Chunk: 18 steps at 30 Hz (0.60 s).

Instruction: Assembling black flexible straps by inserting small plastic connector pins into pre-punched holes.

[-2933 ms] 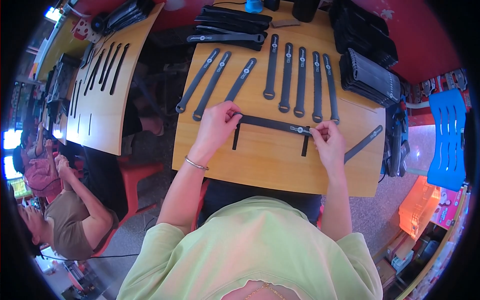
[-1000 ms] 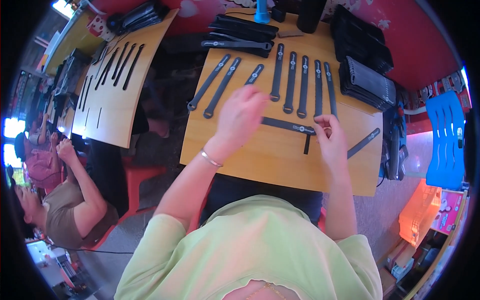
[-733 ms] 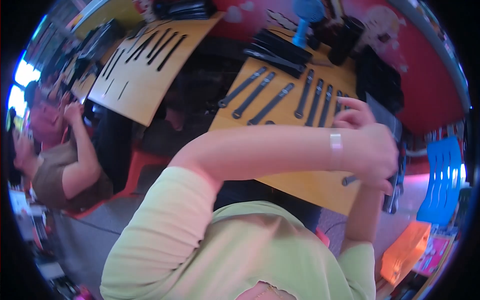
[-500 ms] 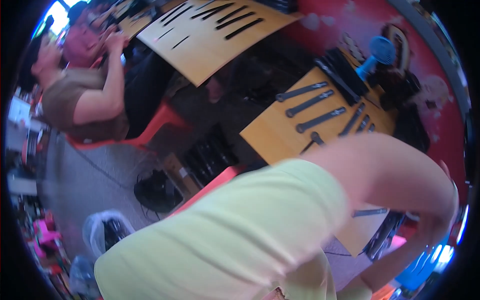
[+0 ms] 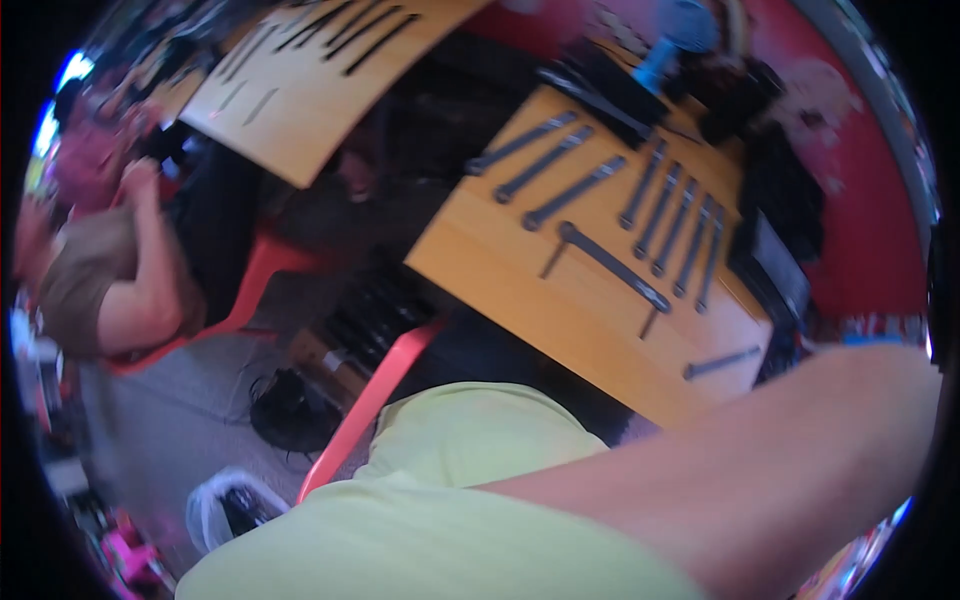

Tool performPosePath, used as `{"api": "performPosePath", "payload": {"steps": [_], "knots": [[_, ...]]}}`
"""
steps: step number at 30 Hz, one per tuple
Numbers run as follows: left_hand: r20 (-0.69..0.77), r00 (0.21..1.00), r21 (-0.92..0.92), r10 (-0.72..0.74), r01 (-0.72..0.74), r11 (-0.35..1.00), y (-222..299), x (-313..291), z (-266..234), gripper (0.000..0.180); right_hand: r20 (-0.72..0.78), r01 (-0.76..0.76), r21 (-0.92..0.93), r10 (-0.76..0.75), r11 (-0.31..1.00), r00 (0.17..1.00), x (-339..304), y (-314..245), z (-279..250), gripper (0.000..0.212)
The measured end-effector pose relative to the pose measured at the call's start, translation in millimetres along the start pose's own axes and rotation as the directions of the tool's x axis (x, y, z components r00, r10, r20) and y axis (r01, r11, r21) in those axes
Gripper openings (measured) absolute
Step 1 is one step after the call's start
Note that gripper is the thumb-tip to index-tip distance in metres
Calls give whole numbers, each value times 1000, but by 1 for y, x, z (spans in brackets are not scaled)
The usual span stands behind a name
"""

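Note:
My bare left arm [image 5: 770, 450] stretches from the pale yellow-green sleeve [image 5: 430, 540] to the right rim, where its hand passes out of sight. My right hand is also out of the picture. Nearest the arm is a wooden table [image 5: 480, 255] with several long dark strips on it, each with a rounded end. One strip [image 5: 612, 268] lies crosswise in the middle, with a short thin dark rod [image 5: 552, 260] by its left end and another [image 5: 649, 322] by its right. A greyer strip [image 5: 722, 362] lies close to my forearm.
A blue fan [image 5: 685, 28] and black items [image 5: 600, 100] stand at the table's back. A person in a brown shirt [image 5: 95, 270] sits at left by another table [image 5: 290, 150] with dark strips. A red chair edge [image 5: 365, 410], black bag [image 5: 290, 410] and lined bin [image 5: 215, 505] are below.
The view has swung to the right, so more of the near table shows. Both bent arms were at the right before; now just my left arm shows, stretched out, with its hand out of view.

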<state>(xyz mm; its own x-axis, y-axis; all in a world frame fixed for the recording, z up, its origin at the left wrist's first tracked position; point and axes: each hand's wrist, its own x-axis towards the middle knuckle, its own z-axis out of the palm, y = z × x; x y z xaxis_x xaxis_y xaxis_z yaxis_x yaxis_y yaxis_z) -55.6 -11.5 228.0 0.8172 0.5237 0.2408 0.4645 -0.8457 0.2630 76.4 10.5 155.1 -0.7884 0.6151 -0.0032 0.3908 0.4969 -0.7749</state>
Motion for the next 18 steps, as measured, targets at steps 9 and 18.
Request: {"api": "performPosePath", "payload": {"steps": [9, 18], "knots": [[58, 994, 73, -94, 90, 993, -26, -29, -10, 28, 191, 73, -58, -61, 996, 980, 47, 11, 26, 37], [55, 866, 23, 498, -500, 866, 52, 109, 4, 29, -133, -382, -266, 359, 885, 924, -126, 15, -46, 35]]}}
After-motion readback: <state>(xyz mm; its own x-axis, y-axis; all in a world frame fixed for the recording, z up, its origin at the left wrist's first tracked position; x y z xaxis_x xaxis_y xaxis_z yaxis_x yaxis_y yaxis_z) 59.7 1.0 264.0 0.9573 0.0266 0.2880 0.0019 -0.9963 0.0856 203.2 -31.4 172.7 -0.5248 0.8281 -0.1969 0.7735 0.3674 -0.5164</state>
